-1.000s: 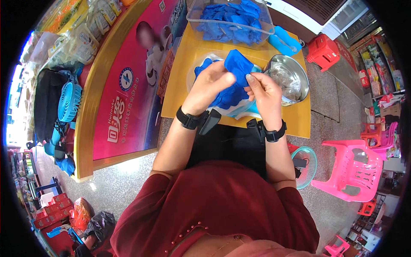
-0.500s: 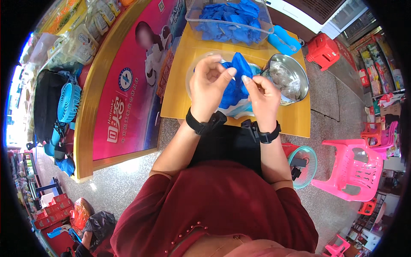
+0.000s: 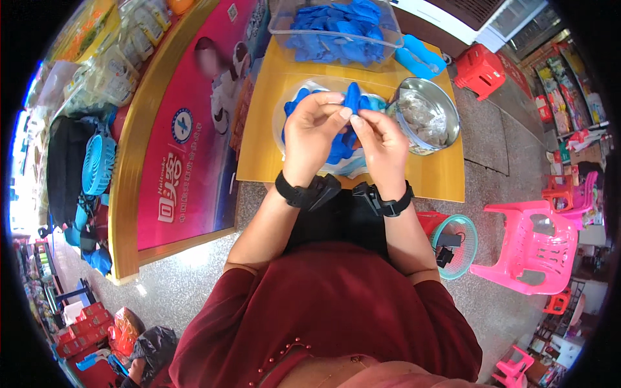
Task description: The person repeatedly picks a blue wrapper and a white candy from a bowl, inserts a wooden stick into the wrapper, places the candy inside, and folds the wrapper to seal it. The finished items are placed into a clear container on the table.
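Note:
Above a round pale basin [image 3: 279,118], both my hands pinch a small blue fabric piece [image 3: 352,96], its narrow end pointing up and away from me. My left hand [image 3: 310,134] holds it between thumb and forefinger. From the other side my right hand [image 3: 383,143] grips it, thumb close to the left thumb. Below, more blue pieces [image 3: 339,154] lie in the basin on something white, partly covered by my hands. To the right stands a round metal tin [image 3: 451,103] with clear crinkled plastic-looking bits [image 3: 419,116] in it.
A clear plastic bin [image 3: 281,27] full of blue pieces sits at the back of the yellow table [image 3: 255,155], beside a bright blue object [image 3: 419,59]. Left is a pink-panelled counter [image 3: 210,174]. On the right are a red stool [image 3: 480,70], green basket [image 3: 454,265] and pink chair [image 3: 533,249].
My hands have drawn closer together. The blue piece, spread wider before, now looks narrow and folded between my fingertips. The whole view has shifted slightly.

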`<state>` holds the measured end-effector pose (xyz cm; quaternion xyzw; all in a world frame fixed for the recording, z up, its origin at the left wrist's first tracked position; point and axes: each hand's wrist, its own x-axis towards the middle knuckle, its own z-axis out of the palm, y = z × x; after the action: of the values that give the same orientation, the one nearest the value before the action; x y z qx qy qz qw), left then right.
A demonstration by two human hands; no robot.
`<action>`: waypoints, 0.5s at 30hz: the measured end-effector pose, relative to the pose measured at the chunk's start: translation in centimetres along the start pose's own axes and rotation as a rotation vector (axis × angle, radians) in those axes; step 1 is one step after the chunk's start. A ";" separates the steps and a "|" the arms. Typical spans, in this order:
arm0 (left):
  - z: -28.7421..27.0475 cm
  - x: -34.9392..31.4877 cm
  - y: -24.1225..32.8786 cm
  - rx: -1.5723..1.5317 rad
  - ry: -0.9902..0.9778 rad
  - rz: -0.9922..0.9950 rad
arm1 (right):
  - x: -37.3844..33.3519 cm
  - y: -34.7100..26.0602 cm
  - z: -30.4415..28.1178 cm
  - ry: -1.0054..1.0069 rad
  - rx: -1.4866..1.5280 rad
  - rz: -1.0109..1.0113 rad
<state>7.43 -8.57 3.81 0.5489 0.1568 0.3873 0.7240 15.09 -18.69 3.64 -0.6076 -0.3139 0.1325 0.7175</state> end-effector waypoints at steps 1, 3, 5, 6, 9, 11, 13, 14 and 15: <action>0.0 -0.1 0.2 -0.017 -0.005 -0.013 | 0.1 -0.1 -0.1 0.016 -0.059 -0.037; 0.1 -0.1 0.2 -0.047 -0.004 -0.016 | 0.3 -0.2 -0.3 0.016 -0.103 -0.029; 0.4 -0.4 0.0 -0.031 0.009 -0.014 | 0.3 -0.6 -0.4 0.012 -0.191 -0.053; 0.4 -0.5 0.0 -0.019 0.018 -0.009 | 0.3 -0.4 -0.5 0.006 -0.211 -0.088; 0.3 -0.2 -0.1 0.045 0.024 -0.016 | 0.4 0.1 -0.9 -0.030 -0.287 -0.170; 0.1 -0.1 -0.4 0.101 0.019 0.000 | 0.6 0.4 -1.2 -0.057 -0.316 -0.174; -0.1 -0.1 -0.8 0.149 0.030 0.006 | 0.5 0.5 -1.2 -0.067 -0.288 -0.107; -0.1 0.0 -0.7 0.142 0.027 -0.002 | 0.5 0.3 -1.2 -0.062 -0.244 -0.043; -0.1 0.0 -0.6 0.135 0.026 -0.014 | 0.3 0.3 -1.1 -0.056 -0.201 0.026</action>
<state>7.59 -8.61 3.23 0.5902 0.1957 0.3777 0.6860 16.06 -19.30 3.40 -0.6765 -0.3376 0.1265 0.6421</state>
